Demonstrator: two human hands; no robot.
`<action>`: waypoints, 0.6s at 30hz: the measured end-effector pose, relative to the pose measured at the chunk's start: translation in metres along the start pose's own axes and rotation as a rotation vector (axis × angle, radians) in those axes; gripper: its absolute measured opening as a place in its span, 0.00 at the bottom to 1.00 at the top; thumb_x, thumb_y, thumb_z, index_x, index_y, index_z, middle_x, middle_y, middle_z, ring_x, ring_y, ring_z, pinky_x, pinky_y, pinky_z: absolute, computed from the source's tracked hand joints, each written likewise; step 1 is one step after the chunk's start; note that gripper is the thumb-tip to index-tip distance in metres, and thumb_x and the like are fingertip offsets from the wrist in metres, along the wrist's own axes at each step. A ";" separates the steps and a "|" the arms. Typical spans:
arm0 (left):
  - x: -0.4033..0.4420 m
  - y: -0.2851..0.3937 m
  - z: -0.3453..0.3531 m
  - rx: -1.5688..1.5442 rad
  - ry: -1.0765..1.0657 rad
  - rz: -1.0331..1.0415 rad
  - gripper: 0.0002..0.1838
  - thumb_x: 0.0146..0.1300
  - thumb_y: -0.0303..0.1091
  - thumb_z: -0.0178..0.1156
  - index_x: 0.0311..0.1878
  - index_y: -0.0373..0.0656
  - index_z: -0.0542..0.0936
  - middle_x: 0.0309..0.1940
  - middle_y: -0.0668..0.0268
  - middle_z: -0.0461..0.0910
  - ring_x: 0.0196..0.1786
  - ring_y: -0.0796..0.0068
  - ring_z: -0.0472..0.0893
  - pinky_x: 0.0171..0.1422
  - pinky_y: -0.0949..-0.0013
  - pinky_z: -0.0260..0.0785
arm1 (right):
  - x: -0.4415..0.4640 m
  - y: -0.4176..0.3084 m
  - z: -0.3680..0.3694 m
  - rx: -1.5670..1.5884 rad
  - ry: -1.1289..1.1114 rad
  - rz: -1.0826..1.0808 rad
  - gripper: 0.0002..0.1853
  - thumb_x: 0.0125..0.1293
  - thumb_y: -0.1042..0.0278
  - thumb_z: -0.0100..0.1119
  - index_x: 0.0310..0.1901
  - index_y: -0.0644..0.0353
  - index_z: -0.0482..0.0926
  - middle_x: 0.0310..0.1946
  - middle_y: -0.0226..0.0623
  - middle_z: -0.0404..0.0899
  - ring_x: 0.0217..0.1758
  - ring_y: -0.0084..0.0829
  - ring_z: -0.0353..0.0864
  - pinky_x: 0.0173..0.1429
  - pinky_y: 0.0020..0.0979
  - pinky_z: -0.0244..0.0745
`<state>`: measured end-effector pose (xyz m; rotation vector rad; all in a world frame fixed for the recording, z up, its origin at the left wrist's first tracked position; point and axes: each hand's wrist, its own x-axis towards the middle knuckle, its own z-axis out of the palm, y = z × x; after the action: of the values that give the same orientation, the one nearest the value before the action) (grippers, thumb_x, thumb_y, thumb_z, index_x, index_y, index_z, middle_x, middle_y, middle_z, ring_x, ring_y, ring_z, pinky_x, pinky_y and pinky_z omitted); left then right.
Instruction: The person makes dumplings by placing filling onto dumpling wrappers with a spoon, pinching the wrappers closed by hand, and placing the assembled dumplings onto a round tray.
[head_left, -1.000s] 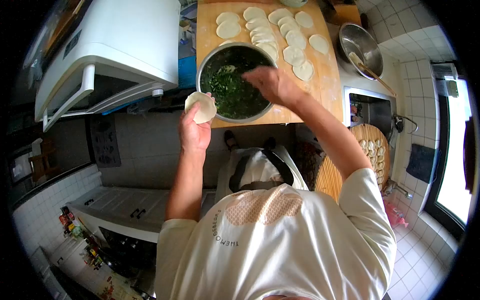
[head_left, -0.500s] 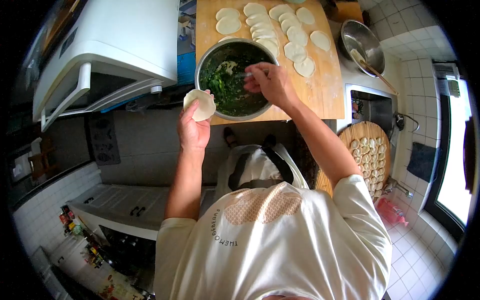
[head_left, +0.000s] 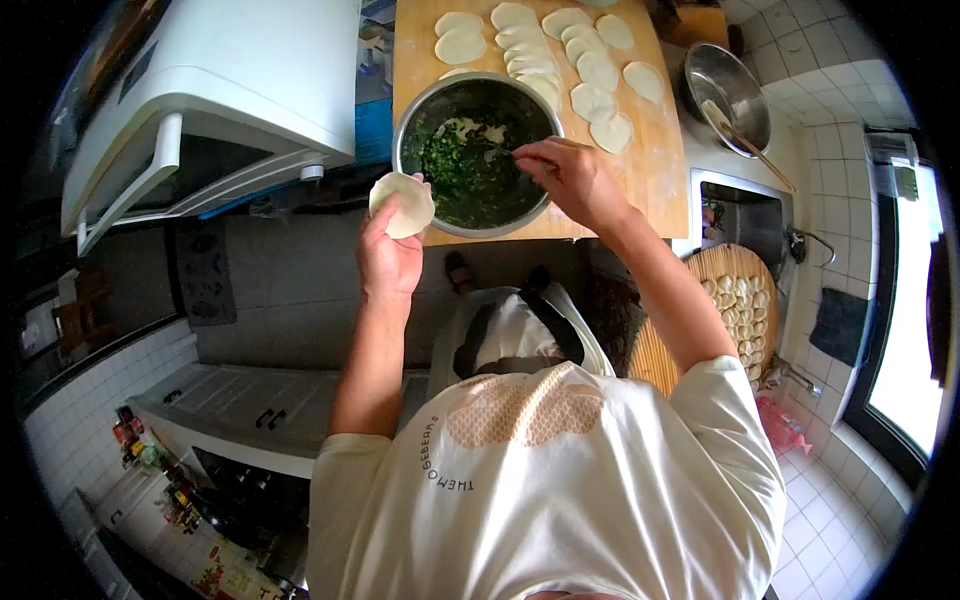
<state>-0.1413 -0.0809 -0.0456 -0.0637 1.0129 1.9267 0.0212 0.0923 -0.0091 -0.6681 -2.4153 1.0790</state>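
Observation:
My left hand (head_left: pixel 389 258) holds a round, pale dumpling wrapper (head_left: pixel 406 208) at the near left rim of a steel mixing bowl (head_left: pixel 519 224). Inside the bowl is chopped green filling (head_left: pixel 452 163) with lighter bits in it. Over the bowl's right rim, my right hand (head_left: pixel 578 180) is closed in a pinch on a thin utensil that looks like a spoon; its far end is hard to make out against the filling. More flat wrappers (head_left: pixel 597 70) lie in overlapping rows on the wooden board (head_left: pixel 655 195) behind and right of the bowl.
Right of the board stand another steel bowl (head_left: pixel 750 95) with a wooden-handled tool and a sink (head_left: pixel 755 225). A round woven tray (head_left: pixel 655 350) with several rows of shaped dumplings (head_left: pixel 742 310) sits nearer me. A white appliance (head_left: pixel 235 80) stands at the left.
My right hand has moved right, from over the filling to the bowl's right rim. The filling looks stirred about. My left hand keeps the wrapper in nearly the same place.

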 end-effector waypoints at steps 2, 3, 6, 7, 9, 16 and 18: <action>-0.002 0.002 0.005 -0.017 -0.027 0.014 0.18 0.60 0.33 0.51 0.53 0.36 0.68 0.49 0.53 0.73 0.52 0.62 0.74 0.53 0.63 0.71 | -0.001 0.005 0.011 0.008 -0.006 -0.037 0.08 0.59 0.68 0.54 0.35 0.64 0.79 0.31 0.46 0.78 0.34 0.44 0.78 0.39 0.35 0.73; -0.003 0.004 0.008 -0.018 -0.029 0.015 0.18 0.60 0.33 0.51 0.53 0.36 0.68 0.49 0.53 0.73 0.52 0.62 0.74 0.53 0.63 0.71 | -0.001 0.007 0.014 0.020 -0.015 -0.079 0.08 0.59 0.69 0.54 0.36 0.64 0.79 0.31 0.46 0.78 0.34 0.44 0.78 0.39 0.36 0.73; -0.008 0.009 0.013 -0.065 -0.046 -0.009 0.21 0.60 0.35 0.51 0.55 0.36 0.66 0.52 0.52 0.71 0.54 0.62 0.72 0.55 0.61 0.71 | -0.009 0.006 0.003 0.068 0.075 0.053 0.09 0.60 0.68 0.53 0.37 0.64 0.78 0.30 0.47 0.78 0.30 0.41 0.78 0.35 0.33 0.73; -0.010 0.010 0.015 -0.078 -0.061 -0.011 0.21 0.60 0.36 0.51 0.55 0.36 0.66 0.53 0.52 0.71 0.54 0.62 0.72 0.55 0.61 0.71 | -0.011 0.008 -0.003 0.048 0.128 0.115 0.10 0.61 0.68 0.52 0.37 0.64 0.78 0.29 0.48 0.78 0.28 0.40 0.79 0.34 0.32 0.73; -0.010 0.009 0.015 -0.092 -0.075 -0.016 0.21 0.61 0.38 0.51 0.55 0.37 0.66 0.53 0.51 0.70 0.54 0.63 0.73 0.55 0.60 0.70 | -0.016 0.011 -0.003 0.026 0.087 0.204 0.10 0.61 0.68 0.52 0.38 0.65 0.78 0.27 0.49 0.78 0.25 0.38 0.78 0.32 0.30 0.73; -0.010 0.009 0.015 -0.127 -0.109 0.005 0.21 0.62 0.42 0.50 0.55 0.40 0.68 0.53 0.51 0.70 0.52 0.64 0.74 0.55 0.58 0.70 | -0.019 -0.001 0.013 0.343 -0.032 0.492 0.14 0.63 0.64 0.50 0.41 0.66 0.78 0.26 0.38 0.80 0.18 0.23 0.75 0.25 0.26 0.71; -0.011 0.009 0.015 -0.132 -0.101 0.003 0.21 0.62 0.42 0.50 0.55 0.40 0.68 0.53 0.51 0.70 0.52 0.64 0.74 0.55 0.58 0.70 | -0.020 0.003 0.017 0.394 -0.026 0.523 0.14 0.64 0.63 0.50 0.41 0.66 0.78 0.26 0.36 0.80 0.17 0.21 0.74 0.24 0.25 0.71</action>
<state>-0.1366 -0.0805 -0.0254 -0.0393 0.8192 1.9768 0.0294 0.0728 -0.0249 -1.1764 -1.9947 1.7140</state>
